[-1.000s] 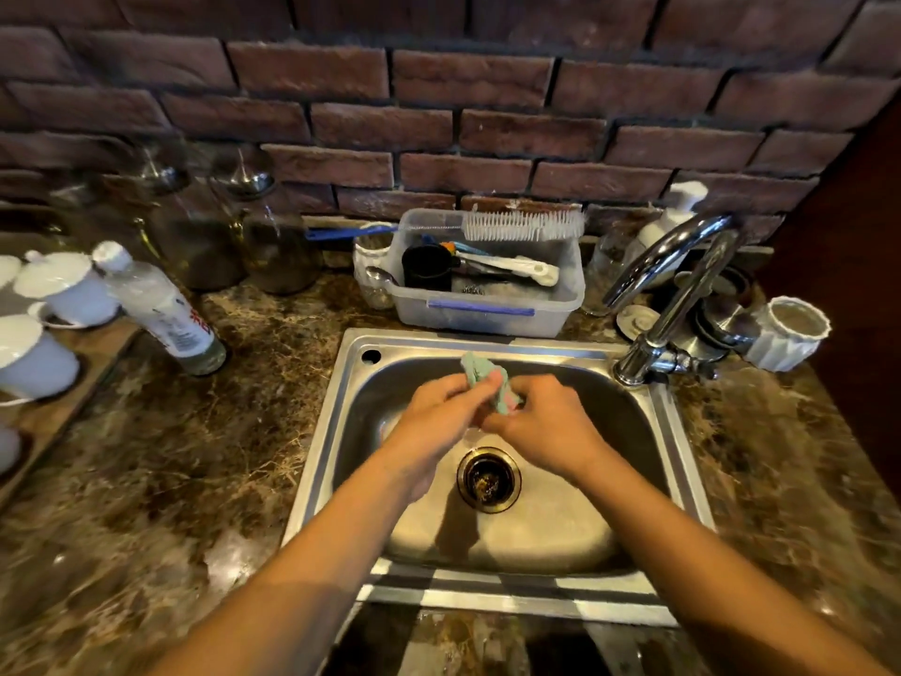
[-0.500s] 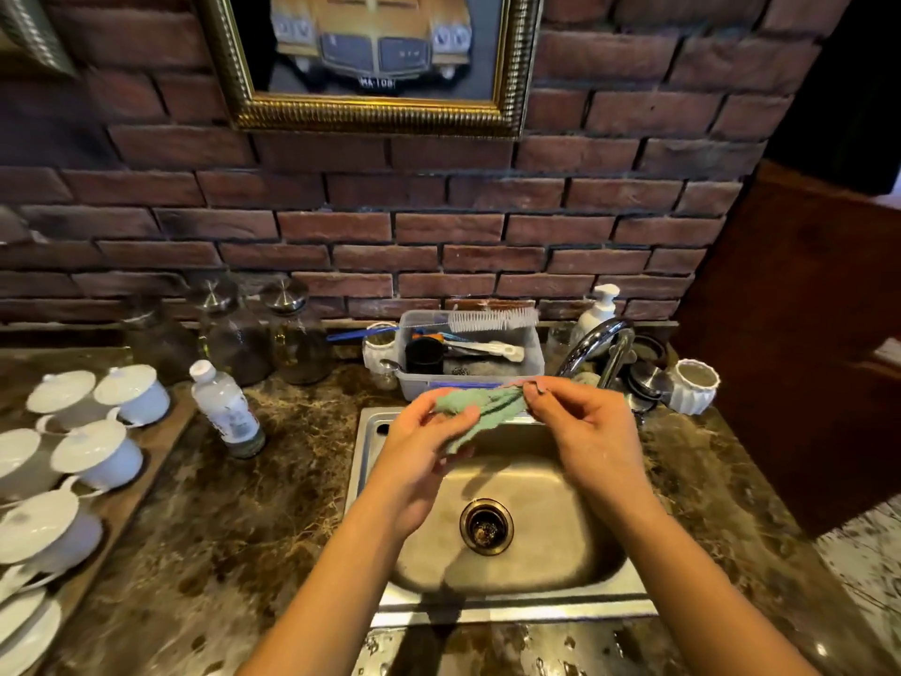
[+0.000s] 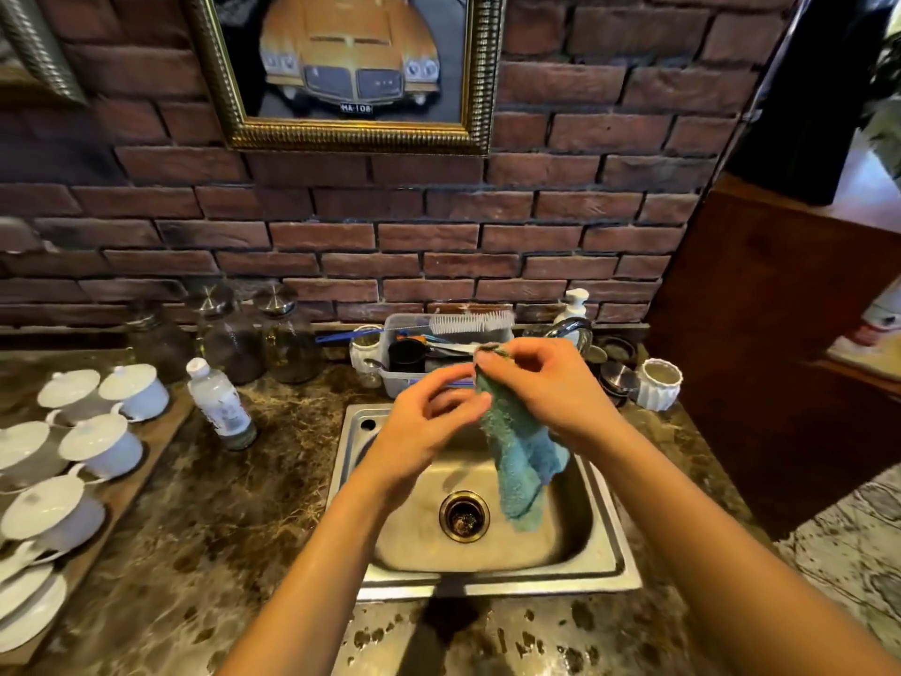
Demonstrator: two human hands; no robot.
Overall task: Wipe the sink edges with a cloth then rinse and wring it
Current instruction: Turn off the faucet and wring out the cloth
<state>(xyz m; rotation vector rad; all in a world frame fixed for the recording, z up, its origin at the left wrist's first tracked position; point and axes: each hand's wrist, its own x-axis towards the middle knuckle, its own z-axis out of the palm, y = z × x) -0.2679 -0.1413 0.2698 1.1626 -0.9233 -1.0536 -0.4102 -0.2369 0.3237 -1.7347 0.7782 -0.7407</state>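
Right hand pinching the top of the green cloth, cloth hanging above the sink, left hand over the sink, fingertips at the cloth's edge, grip unclear

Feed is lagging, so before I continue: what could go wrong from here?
1. The right hand holds the cloth only by a pinch at its top; it could slip into the sink, onto the drain.
2. The tub stands close behind that hand; a swing might knock it or the brush.

Teal cloth, steel-grey sink, mottled brown counter, white cups.
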